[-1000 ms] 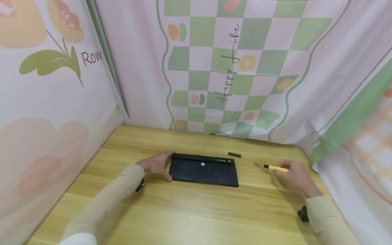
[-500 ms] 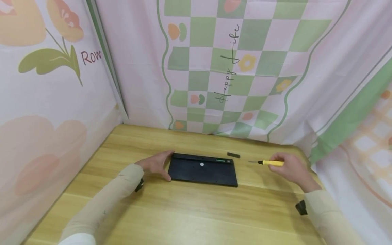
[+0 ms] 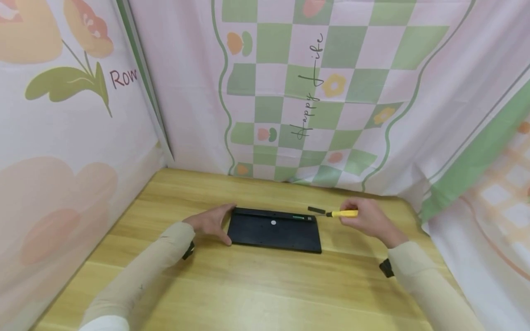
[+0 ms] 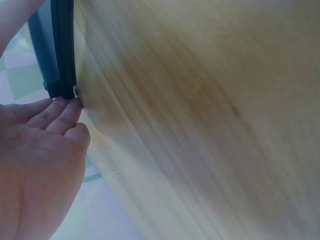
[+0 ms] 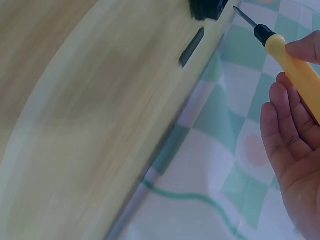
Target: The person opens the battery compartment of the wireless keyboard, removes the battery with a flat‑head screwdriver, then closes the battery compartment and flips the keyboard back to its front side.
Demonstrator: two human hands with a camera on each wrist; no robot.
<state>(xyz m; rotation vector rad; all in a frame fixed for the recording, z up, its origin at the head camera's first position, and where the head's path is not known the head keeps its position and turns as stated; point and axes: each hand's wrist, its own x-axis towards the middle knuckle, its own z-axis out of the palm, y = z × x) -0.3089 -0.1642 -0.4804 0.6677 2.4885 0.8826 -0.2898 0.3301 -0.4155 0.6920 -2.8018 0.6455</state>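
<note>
A black keyboard [image 3: 265,235] lies face down on the wooden table, a green battery [image 3: 298,217] showing in the slot near its back right corner. My left hand [image 3: 210,223] spans its left end, thumb at the front edge and fingers at the back. In the left wrist view those fingertips [image 4: 72,107] press against the keyboard's edge. My right hand [image 3: 368,218] holds a yellow-handled screwdriver [image 3: 345,214] between thumb and fingers. Its thin tip points left, right at the keyboard's back right corner. The right wrist view shows the metal shaft [image 5: 246,17] bare.
Just behind the keyboard's right end lies a small dark strip [image 3: 316,210], shaped like a battery cover. Wooden tabletop [image 3: 265,289] extends in front. A checkered curtain [image 3: 306,101] hangs along the back edge, with printed cloth [image 3: 74,138] on the left side.
My right hand has moved left with the screwdriver, bringing the tip from the open table to the keyboard's right end. The left hand and keyboard have stayed put.
</note>
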